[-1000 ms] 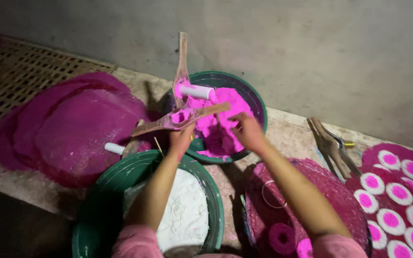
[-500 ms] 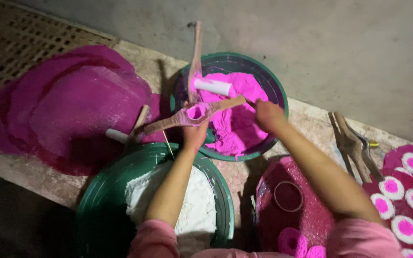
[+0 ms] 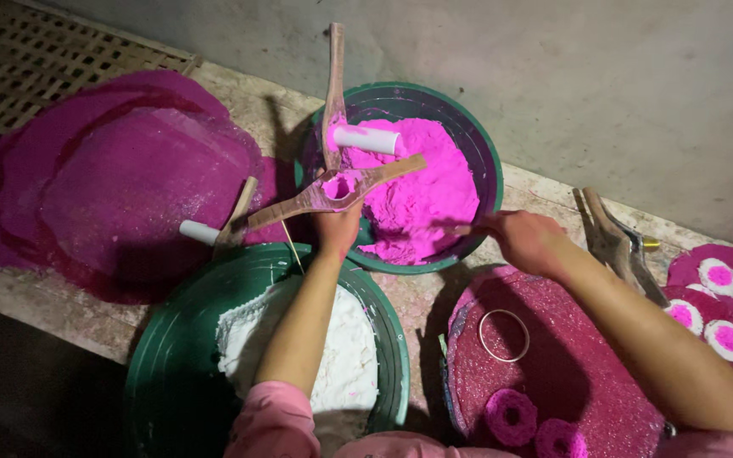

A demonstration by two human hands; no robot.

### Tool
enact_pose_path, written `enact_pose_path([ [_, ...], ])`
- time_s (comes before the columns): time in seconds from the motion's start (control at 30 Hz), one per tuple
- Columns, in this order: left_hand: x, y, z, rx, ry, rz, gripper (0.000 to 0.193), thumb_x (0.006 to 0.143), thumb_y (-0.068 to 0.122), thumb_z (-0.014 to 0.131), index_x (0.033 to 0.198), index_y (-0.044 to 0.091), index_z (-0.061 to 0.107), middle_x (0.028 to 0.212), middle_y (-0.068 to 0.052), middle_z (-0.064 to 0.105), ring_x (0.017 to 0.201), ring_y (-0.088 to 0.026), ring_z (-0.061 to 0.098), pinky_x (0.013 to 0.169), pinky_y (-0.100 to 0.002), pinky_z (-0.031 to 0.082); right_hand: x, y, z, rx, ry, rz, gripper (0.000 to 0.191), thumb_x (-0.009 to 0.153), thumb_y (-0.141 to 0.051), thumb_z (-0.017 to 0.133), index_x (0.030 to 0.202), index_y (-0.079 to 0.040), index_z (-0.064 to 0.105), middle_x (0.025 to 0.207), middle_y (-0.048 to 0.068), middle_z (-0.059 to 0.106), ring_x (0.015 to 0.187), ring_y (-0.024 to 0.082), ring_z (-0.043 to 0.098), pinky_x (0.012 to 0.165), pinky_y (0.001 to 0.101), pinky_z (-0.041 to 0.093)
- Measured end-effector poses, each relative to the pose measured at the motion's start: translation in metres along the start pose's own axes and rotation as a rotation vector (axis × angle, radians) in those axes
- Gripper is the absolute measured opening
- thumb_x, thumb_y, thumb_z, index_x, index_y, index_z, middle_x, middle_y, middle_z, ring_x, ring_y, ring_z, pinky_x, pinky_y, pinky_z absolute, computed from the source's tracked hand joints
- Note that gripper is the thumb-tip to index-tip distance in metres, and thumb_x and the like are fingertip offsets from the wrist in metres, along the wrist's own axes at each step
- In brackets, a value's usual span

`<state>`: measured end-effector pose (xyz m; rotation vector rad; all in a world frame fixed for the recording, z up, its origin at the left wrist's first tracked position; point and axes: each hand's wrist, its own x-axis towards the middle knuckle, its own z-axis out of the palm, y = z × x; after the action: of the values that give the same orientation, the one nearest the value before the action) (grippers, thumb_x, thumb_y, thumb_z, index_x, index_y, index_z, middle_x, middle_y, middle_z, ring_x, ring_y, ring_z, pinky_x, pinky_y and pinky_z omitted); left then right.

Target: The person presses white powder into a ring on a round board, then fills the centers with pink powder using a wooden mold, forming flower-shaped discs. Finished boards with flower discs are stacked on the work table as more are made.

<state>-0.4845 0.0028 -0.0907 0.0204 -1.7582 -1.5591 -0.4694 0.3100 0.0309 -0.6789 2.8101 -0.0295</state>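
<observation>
The left hand [image 3: 337,227] has its fingers closed from below around the long wooden press mould [image 3: 332,188], whose round hollow is packed with pink powder; the fingertips themselves are hidden under the wood. The mould lies across the near rim of the green round basin of pink powder [image 3: 477,140] at the bench's far edge, by the wall. The right hand [image 3: 523,240] is curled at that basin's near right rim, fingers shut on a thin stick [image 3: 450,229] whose tip is lost in the powder. A second wooden mould [image 3: 333,80] stands in the basin beside a white cylinder [image 3: 368,139]. Under the left forearm sits a green basin of white powder [image 3: 171,356], its near edge cut off. A metal ring [image 3: 503,334] lies on a round pink-dusted tray [image 3: 570,373] below the right arm. Stacked pink trays [image 3: 120,187] fill the bench's left end.
</observation>
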Motion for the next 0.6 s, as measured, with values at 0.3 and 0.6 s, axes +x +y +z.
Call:
enact_pose_path([
  [0.3,0.004,-0.007,0.0,-0.118,-0.051,-0.068,0.04,0.087,0.009,0.082,0.117,0.004,0.057,0.106,-0.008,0.064,0.099,-0.02,0.064,0.09,-0.036,0.053,0.098,-0.034,0.045,-0.429,0.058,-0.395,0.017,0.088,-0.017,0.06,0.096,-0.009,0.073,0.107,0.017,0.069,0.075,0.03,0.074,0.06,0.0446,0.059],
  [0.6,0.008,0.003,-0.002,-0.119,-0.054,-0.08,0.035,0.086,0.009,0.083,0.113,0.004,0.06,0.104,-0.006,0.066,0.098,-0.02,0.066,0.088,-0.036,0.054,0.107,-0.026,0.086,-0.419,0.471,-0.896,0.011,0.079,-0.017,0.065,0.083,-0.009,0.073,0.079,0.012,0.069,0.072,0.031,0.073,0.06,0.047,0.057],
])
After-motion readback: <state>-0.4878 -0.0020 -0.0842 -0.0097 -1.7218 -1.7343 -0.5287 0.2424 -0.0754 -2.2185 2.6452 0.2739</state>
